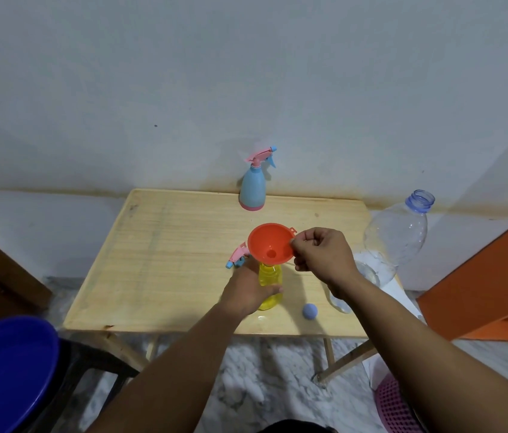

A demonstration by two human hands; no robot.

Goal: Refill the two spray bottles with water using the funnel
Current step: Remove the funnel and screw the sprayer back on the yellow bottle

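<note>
Head view, from your left: a glossy blue basin [6, 370] is cut off by the frame's lower left corner. The pale wooden counter [159, 270] shows a fine straight grain. On it, a pink and blue spray head [237, 256] lies loose, half hidden behind the funnel and your wrist. Your left hand [251, 290] wraps round the clear yellow bottle [270, 284], covering its left side. The orange plastic funnel [271, 243], a smooth cone, sits with its spout in the yellow bottle's neck. At the counter's far edge, against the wall, stands a matte blue spray bottle [252, 190] with a pink base, its head on. Your right hand [322, 254] pinches the funnel's rim, fingers curled. A small round blue cap [310, 310] rests near the front edge. Right of it, a large clear water bottle [399, 242], uncapped, leans tilted; your right forearm hides its base. A pink mesh basket [397, 407] is cut off at the bottom right.
</note>
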